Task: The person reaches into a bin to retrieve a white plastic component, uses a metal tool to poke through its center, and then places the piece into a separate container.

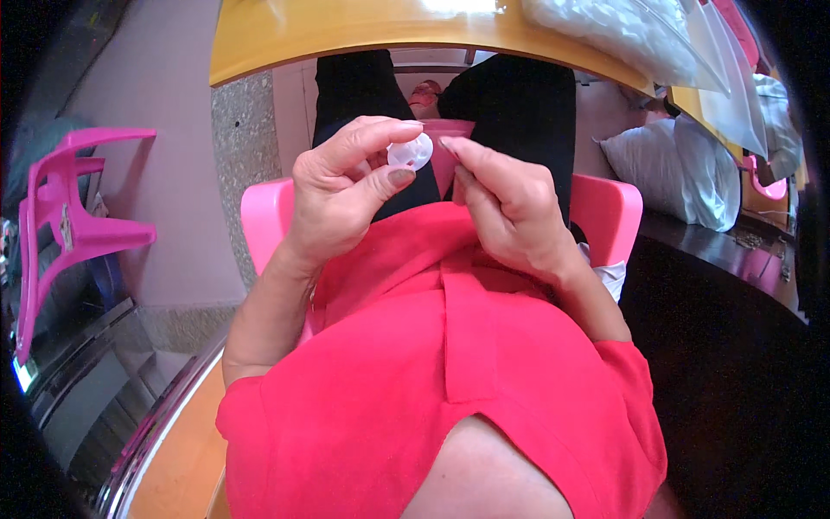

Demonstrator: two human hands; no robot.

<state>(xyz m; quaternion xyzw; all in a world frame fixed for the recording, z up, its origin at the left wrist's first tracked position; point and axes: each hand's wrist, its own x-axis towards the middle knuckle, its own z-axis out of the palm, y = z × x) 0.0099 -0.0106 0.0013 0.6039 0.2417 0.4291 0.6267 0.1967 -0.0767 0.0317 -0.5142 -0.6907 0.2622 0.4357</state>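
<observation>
My left hand point(346, 186) pinches a small, round, translucent white plastic piece point(412, 152), like a cap or disc, between thumb and fingers. It is held up over my lap, its round side toward me. Just to the right, my right hand point(514, 195) is closed, with the index finger pointing toward the piece and a small gap between. Whatever its fingertips hold, if anything, is too small to make out. Below and behind the hands, between my knees, stands a pink plastic container point(448, 130), partly hidden by the hands.
A yellow-topped table point(363, 26) spans the far side above my knees. Clear plastic bags with whitish contents point(614, 35) lie at its right end. A stuffed white sack point(670, 169) rests at the right. An overturned-looking pink plastic chair point(78, 208) is at the left.
</observation>
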